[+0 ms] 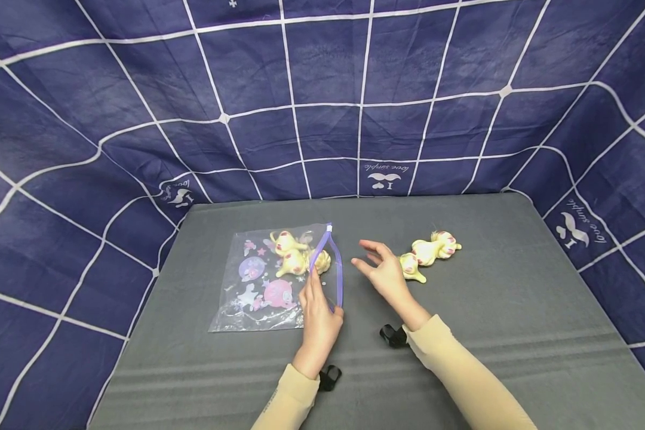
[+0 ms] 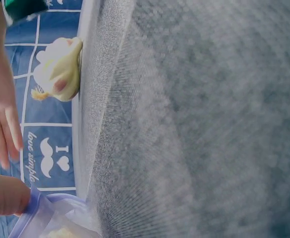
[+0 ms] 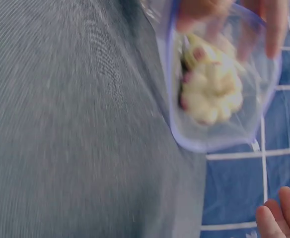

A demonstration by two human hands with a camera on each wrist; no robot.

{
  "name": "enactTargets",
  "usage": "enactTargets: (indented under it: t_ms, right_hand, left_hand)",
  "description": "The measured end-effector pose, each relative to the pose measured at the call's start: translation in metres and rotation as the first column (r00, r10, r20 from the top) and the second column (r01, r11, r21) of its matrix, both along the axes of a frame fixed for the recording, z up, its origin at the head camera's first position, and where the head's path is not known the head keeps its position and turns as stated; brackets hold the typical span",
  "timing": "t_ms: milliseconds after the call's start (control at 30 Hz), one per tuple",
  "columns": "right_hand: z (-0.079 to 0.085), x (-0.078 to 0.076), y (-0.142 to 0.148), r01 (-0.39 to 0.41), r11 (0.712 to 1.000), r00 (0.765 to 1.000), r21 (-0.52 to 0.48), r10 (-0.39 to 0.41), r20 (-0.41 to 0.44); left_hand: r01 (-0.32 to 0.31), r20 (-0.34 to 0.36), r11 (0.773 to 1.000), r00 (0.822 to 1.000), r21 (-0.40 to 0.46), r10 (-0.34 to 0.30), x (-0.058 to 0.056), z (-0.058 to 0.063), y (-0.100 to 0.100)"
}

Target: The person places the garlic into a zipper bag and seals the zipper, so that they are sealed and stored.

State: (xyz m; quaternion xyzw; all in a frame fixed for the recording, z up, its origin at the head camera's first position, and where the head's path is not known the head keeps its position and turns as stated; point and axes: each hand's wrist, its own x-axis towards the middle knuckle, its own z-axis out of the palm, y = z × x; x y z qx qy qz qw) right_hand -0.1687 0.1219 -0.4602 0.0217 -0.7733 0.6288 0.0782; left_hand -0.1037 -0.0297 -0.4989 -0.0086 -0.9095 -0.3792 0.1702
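Observation:
My left hand [image 1: 319, 316] grips the mouth of a clear zip bag [image 1: 271, 319] by its purple edge, and the mouth gapes toward the right. Inside lies a pale yellow toy figure [image 1: 292, 260] with pink spots, visible through the plastic; the right wrist view shows this toy [image 3: 212, 94] through the opening. My right hand [image 1: 389, 278] hovers to the right of the bag, its fingers loosely bent and holding nothing. Just beyond that hand a second pale yellow toy figure [image 1: 430, 251] with pink spots lies on the grey table, its near end partly hidden by the hand.
The grey cloth-covered table [image 1: 489, 334] is walled by a blue curtain [image 1: 322, 137] with white grid lines behind and at both sides. A white slider [image 1: 329, 228] sits at the far end of the bag's purple zip. Black straps [image 1: 392, 335] show at both wrists.

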Motion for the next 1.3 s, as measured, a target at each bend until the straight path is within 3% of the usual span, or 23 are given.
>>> enactTargets:
  t_ms: [200, 467, 600, 833, 933, 1100, 1300]
  right_hand:
    - [0.005, 0.005, 0.03, 0.063, 0.998, 0.998, -0.017, -0.063, 0.009]
    - [0.012, 0.012, 0.071, 0.186, 0.98, 0.98, -0.066, -0.18, 0.088]
    - [0.014, 0.014, 0.095, 0.29, 0.955, 0.955, -0.059, -0.285, 0.077]
    - [0.007, 0.015, 0.131, 0.43, 0.9, 0.895, 0.07, -0.435, 0.1]
    - [0.004, 0.015, 0.141, 0.438, 0.894, 0.885, 0.095, -0.448, 0.128]
    - [0.001, 0.013, 0.153, 0.415, 0.9, 0.888, 0.135, -0.432, 0.155]
    - [-0.005, 0.003, 0.167, 0.329, 0.916, 0.911, 0.23, -0.372, 0.177]
  left_hand:
    - [-0.009, -0.033, 1.0, 0.999, -0.004, 0.009, -0.002, -0.001, 0.001]
    - [-0.008, -0.011, 1.0, 1.0, 0.017, 0.009, -0.003, 0.001, 0.002]
    - [-0.01, 0.011, 1.0, 1.0, 0.025, 0.009, -0.003, 0.002, 0.002]
    - [-0.012, 0.013, 1.0, 1.0, 0.025, 0.012, -0.003, -0.002, 0.0]
    - [-0.016, 0.018, 1.0, 1.0, 0.027, 0.016, -0.002, -0.002, 0.0]
    - [-0.019, 0.033, 0.999, 0.999, 0.03, 0.018, 0.0, 0.001, 0.001]
    - [-0.021, 0.022, 0.999, 1.0, 0.031, 0.021, -0.001, -0.001, 0.002]
